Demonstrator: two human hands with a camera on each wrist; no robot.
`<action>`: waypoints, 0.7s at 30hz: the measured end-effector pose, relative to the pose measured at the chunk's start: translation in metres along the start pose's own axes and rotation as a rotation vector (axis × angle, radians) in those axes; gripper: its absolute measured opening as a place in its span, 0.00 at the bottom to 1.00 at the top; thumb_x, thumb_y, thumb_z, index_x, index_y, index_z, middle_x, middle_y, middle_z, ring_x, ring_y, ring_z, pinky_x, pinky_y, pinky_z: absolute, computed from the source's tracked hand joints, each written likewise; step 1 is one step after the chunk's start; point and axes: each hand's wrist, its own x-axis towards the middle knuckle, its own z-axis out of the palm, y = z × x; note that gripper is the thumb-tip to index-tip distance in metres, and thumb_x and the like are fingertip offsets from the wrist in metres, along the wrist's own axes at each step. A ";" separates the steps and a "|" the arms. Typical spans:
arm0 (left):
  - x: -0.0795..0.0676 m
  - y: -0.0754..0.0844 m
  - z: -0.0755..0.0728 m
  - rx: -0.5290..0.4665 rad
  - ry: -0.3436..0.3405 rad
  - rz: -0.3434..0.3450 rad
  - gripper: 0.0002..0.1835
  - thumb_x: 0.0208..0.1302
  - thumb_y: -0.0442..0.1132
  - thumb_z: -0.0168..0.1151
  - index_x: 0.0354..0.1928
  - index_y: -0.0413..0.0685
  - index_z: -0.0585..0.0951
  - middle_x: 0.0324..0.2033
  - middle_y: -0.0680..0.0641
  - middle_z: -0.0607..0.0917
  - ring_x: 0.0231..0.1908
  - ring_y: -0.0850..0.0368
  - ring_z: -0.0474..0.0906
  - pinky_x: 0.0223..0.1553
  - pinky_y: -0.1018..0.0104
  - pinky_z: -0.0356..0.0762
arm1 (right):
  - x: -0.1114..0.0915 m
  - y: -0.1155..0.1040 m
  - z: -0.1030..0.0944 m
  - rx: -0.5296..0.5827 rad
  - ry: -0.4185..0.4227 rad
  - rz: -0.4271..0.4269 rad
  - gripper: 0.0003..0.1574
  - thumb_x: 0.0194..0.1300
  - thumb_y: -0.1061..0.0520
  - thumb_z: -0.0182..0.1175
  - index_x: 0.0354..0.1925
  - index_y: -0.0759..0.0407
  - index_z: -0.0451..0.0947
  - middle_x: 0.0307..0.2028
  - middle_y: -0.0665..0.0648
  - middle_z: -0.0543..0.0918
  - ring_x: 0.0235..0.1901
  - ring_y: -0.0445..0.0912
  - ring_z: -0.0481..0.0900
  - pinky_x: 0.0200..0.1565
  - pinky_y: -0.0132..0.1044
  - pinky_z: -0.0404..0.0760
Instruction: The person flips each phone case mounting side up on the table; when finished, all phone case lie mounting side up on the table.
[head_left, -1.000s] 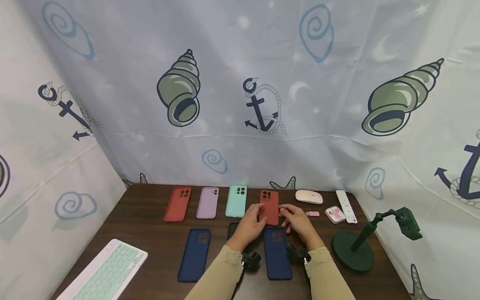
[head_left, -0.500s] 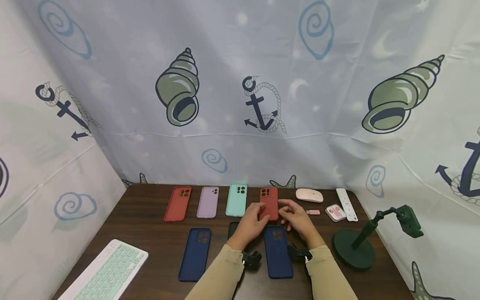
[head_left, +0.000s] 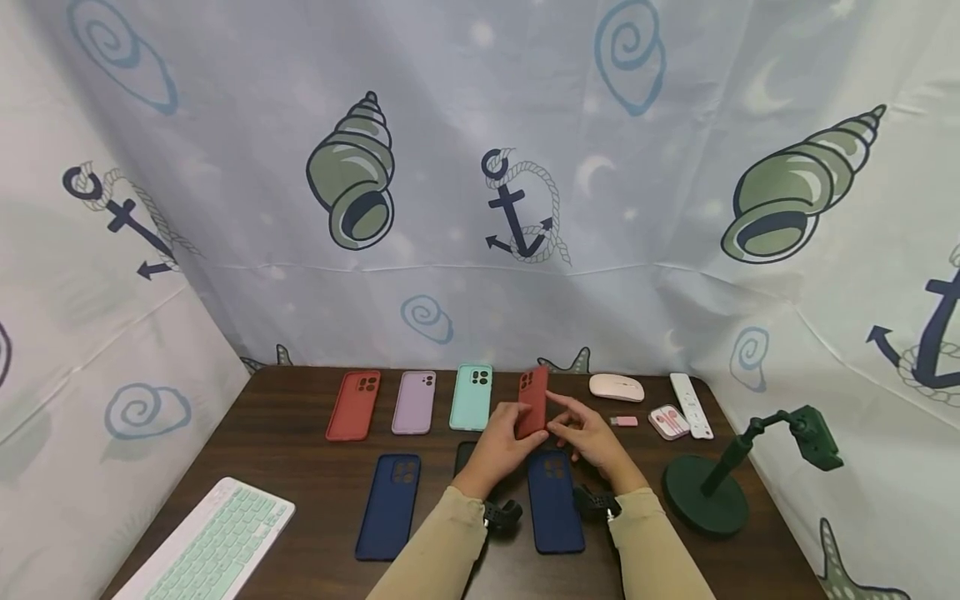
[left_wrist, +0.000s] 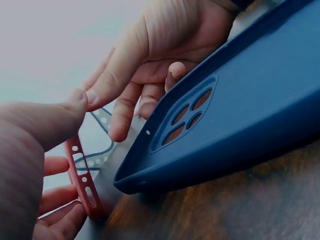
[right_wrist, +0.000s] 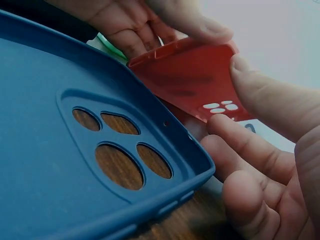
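Above the table, a red phone case (head_left: pixel 533 392) is tilted up on edge. My left hand (head_left: pixel 497 446) grips its left side and bottom end, thumb in front and fingers behind. At its right edge, my right hand (head_left: pixel 592 437) has the thumb on the bottom corner and the index fingertip further up; the right wrist view shows the case (right_wrist: pixel 182 80) between them. The other right fingers curl loosely below. A dark blue phone case (head_left: pixel 556 508) lies between the forearms and looms close in both wrist views. A black case (head_left: pixel 463 454) is mostly hidden by the left arm.
Red (head_left: pixel 353 406), lilac (head_left: pixel 413 403) and mint (head_left: pixel 471 397) cases line the back. Another blue case (head_left: pixel 388 507) and a keyboard (head_left: pixel 217 537) lie left. A mouse (head_left: pixel 617 387), pink USB stick (head_left: pixel 623 421), earphone box (head_left: pixel 669 422), remote (head_left: pixel 691 406) and green lamp (head_left: pixel 705 496) stand right.
The red case has been raised and turned from lying nearly flat to standing tilted. My right hand has moved in from beside it to touch its edge.
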 end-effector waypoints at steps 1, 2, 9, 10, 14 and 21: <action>0.000 0.000 0.000 -0.002 0.001 -0.003 0.35 0.68 0.61 0.63 0.70 0.51 0.71 0.61 0.45 0.74 0.53 0.53 0.77 0.52 0.58 0.79 | 0.000 0.000 0.000 -0.008 -0.007 -0.005 0.37 0.70 0.46 0.65 0.73 0.32 0.66 0.46 0.60 0.84 0.33 0.53 0.83 0.20 0.46 0.80; 0.000 0.000 -0.001 -0.004 0.001 -0.008 0.34 0.68 0.60 0.63 0.70 0.51 0.70 0.62 0.45 0.73 0.53 0.54 0.77 0.52 0.58 0.79 | 0.001 0.000 0.000 -0.013 -0.013 -0.007 0.37 0.70 0.46 0.64 0.73 0.32 0.65 0.46 0.60 0.84 0.34 0.53 0.83 0.20 0.46 0.80; 0.000 -0.001 -0.001 0.003 0.013 0.023 0.34 0.70 0.56 0.62 0.74 0.57 0.67 0.61 0.45 0.73 0.52 0.53 0.77 0.52 0.57 0.79 | 0.002 -0.001 0.000 0.006 -0.028 -0.007 0.39 0.71 0.46 0.63 0.75 0.32 0.62 0.49 0.65 0.83 0.38 0.61 0.83 0.21 0.48 0.81; 0.000 0.000 -0.001 0.001 0.015 0.032 0.33 0.71 0.56 0.62 0.75 0.60 0.66 0.61 0.45 0.73 0.53 0.53 0.77 0.53 0.55 0.79 | 0.003 -0.001 0.000 0.018 -0.023 -0.001 0.40 0.71 0.46 0.63 0.76 0.32 0.61 0.50 0.66 0.83 0.38 0.61 0.84 0.21 0.48 0.81; 0.000 0.001 -0.002 -0.022 0.012 0.059 0.33 0.72 0.54 0.61 0.76 0.71 0.64 0.62 0.48 0.73 0.57 0.52 0.77 0.58 0.52 0.78 | 0.003 -0.003 0.001 0.059 -0.005 0.028 0.43 0.72 0.47 0.63 0.78 0.36 0.56 0.54 0.66 0.83 0.40 0.59 0.86 0.20 0.45 0.81; 0.002 -0.002 -0.002 -0.111 0.022 0.062 0.32 0.72 0.51 0.62 0.75 0.71 0.64 0.59 0.49 0.74 0.58 0.55 0.78 0.60 0.57 0.79 | 0.002 -0.003 0.003 0.021 0.002 0.092 0.38 0.72 0.44 0.61 0.75 0.51 0.64 0.57 0.63 0.82 0.41 0.53 0.86 0.24 0.41 0.82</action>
